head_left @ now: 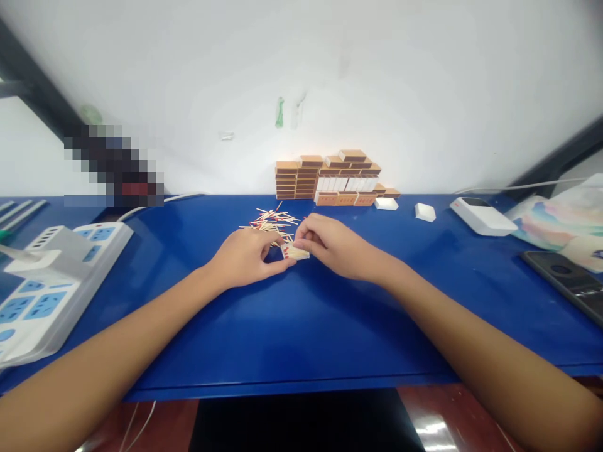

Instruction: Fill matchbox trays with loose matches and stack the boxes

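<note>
A small white matchbox tray [296, 253] lies on the blue table, with pale matches inside and red heads toward its left end. My left hand [247, 256] grips the tray from the left, thumb at the near side and fingers behind. My right hand [330, 242] is closed in a pinch over the tray's far right part. Whatever is between its fingertips is hidden. Just behind my hands lies a loose heap of red-tipped matches [273, 221], partly covered by my left hand.
Stacked matchboxes [296, 181] stand against the wall. Right of them lie two white trays [424, 212], a white device [483, 216], a dark phone [565, 279] and a colourful bag [546, 223]. A power strip [101, 276] with cables occupies the left. The table's front edge [292, 389] is near.
</note>
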Tool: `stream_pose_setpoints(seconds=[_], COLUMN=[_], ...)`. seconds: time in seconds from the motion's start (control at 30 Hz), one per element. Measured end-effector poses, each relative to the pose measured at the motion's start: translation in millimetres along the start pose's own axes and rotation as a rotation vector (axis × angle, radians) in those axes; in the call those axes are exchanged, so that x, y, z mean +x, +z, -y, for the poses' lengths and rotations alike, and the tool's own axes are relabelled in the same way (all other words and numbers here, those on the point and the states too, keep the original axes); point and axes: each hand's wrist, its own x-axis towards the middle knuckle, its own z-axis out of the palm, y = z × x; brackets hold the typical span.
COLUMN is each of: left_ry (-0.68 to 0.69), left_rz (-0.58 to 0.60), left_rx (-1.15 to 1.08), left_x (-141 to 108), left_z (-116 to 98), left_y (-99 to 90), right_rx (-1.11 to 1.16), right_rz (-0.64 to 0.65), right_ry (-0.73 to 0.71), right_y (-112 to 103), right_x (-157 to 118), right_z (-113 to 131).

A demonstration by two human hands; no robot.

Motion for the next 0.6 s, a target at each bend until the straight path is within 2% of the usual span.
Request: stream_pose_setpoints(seconds=[0.2,0.43,0.6], left_ry=[0.027,0.033,0.048], left_rz=[-0.027,-0.045,-0.042], left_rx=[0.003,-0.027,-0.038], left_x=[0.6,1.0,-0.5], left_z=[0.3,0.6,1.6], left_y=[0.9,2.4,1.6], right_rx=[-0.100,-0.300,-0.268], right_rz=[0.122,0.102,0.116], right_ry=[0.000,0.006,-0.055], right_y=[8.0,2.0,1.1], right_x=[-2.8,-3.2,-2.5], right_z=[-2.3,2.1,-0.5])
